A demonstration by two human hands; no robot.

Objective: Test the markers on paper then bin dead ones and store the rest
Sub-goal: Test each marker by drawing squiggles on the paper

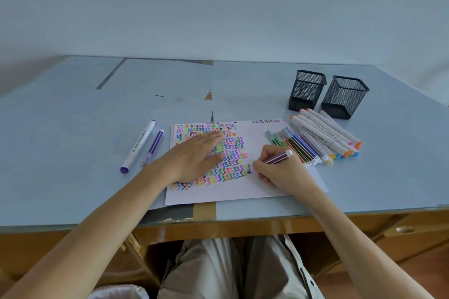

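A white sheet of paper [243, 192] covered in rows of coloured squiggles lies at the table's front. My left hand [194, 155] lies flat on it with straight fingers. My right hand [277, 170] grips a purple striped marker [279, 156] with its tip on the paper at the right end of a squiggle row. A pile of thin and thick markers [318, 141] lies to the right of the sheet. Left of the sheet lie a thick white marker with a purple cap [138, 147] and a thin purple marker [153, 147].
Two black mesh pen holders [306, 90] [343, 97] stand at the back right, behind the marker pile. The table [73, 128] has a blue-grey top with taped seams. A white bag-lined bin [116, 291] shows under the front edge, beside my knees.
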